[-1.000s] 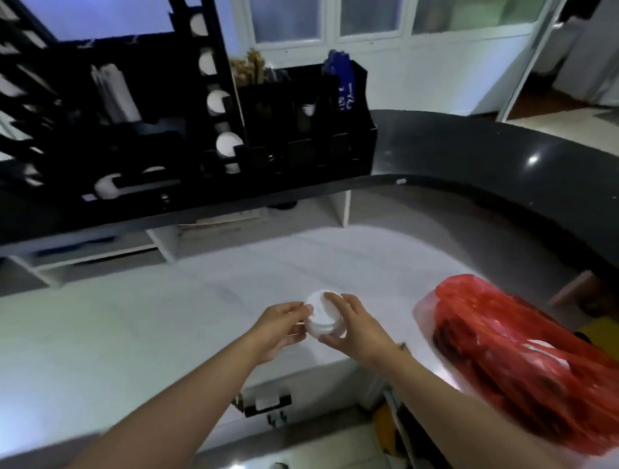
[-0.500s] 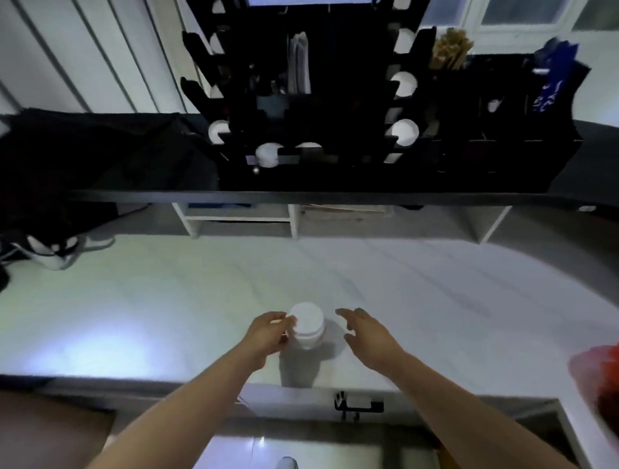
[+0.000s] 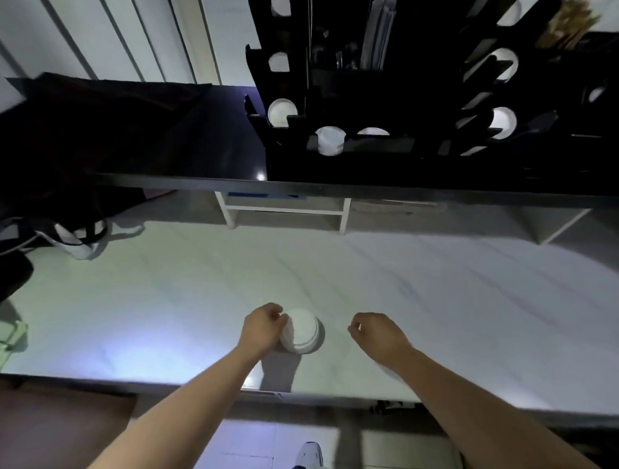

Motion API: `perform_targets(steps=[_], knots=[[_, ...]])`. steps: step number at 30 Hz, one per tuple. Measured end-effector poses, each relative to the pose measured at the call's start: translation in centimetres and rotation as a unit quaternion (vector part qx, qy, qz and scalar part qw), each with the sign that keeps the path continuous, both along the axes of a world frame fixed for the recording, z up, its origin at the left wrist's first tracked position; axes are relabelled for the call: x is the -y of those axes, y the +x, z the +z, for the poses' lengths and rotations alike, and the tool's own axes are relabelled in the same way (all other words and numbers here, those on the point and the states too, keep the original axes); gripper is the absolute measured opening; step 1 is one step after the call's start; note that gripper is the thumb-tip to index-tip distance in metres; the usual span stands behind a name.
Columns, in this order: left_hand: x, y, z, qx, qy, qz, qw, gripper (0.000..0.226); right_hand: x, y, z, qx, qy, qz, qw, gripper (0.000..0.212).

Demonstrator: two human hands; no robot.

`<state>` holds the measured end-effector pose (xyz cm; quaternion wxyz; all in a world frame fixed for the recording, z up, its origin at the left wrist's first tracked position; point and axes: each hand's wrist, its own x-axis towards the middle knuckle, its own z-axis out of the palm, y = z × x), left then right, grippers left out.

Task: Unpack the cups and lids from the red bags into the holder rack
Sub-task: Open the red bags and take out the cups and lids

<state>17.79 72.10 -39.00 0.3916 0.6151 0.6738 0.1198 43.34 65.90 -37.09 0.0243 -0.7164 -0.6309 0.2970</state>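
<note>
The white counter (image 3: pixel 443 299) is stretching across the middle of the view, and everything else is placed against it here. Above its far edge a dark shelf (image 3: pixel 192 140) is running from side to side, and on the right part of that shelf the black holder rack (image 3: pixel 394 101) is standing, with several white round cups or lids showing in its cut-out slots; which of the 2 they are cannot be told at this distance. To the right of the rack's top a bundle of pale brown sticks (image 3: pixel 567 25) is poking up. On the counter's far left a dark bag (image 3: pixel 7 276) is lying, partly over the edge. Below the counter's near edge a shoe (image 3: pixel 310 453) is showing on the floor. Near the counter's near edge, about the middle, a stack of white cups (image 3: pixel 301 331) is standing upside down on the surface. The left hand (image 3: pixel 264 329) is gripping the stack's left side, its fingers curled round the wall. The right hand (image 3: pixel 376 332) is hanging just above the counter to the right of the stack, apart from it, its fingers loosely curled and holding nothing.
</note>
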Motion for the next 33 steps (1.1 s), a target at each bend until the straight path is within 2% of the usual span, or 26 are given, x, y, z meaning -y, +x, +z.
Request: perform_targets(steps=[1,5,8,13,18,24,30,33], knots=[[-0.2,0.5,0.2,-0.007,0.032,-0.023,0.999,0.018,-0.1,0.2,0.2,0.003,0.002,-0.002,1.000,0.026],[-0.5,3.9,1.7,-0.121,0.146,-0.104,0.976,0.032,0.1,1.7,1.5,0.030,0.009,-0.023,0.999,0.027],[-0.4,7.8,3.3,-0.131,0.142,-0.169,0.966,0.038,1.1,4.3,2.6,0.037,0.010,-0.048,0.998,0.026],[0.9,16.7,5.0,-0.167,0.171,-0.295,0.925,0.038,5.3,11.2,4.1,0.038,0.039,-0.140,0.989,0.032],[4.5,27.5,5.9,-0.161,0.174,-0.381,0.894,0.040,12.7,20.3,5.5,0.044,0.059,-0.231,0.970,0.029],[11.3,40.7,7.1,-0.179,0.196,-0.472,0.841,0.034,23.7,31.3,6.8,0.072,0.083,-0.344,0.932,0.014],[19.4,52.3,8.1,-0.090,0.210,-0.520,0.823,0.037,34.8,40.0,7.5,0.112,0.118,-0.402,0.901,0.015],[23.1,56.9,8.9,-0.054,0.221,-0.549,0.804,0.036,39.2,43.0,7.9,0.102,0.131,-0.444,0.880,0.012]])
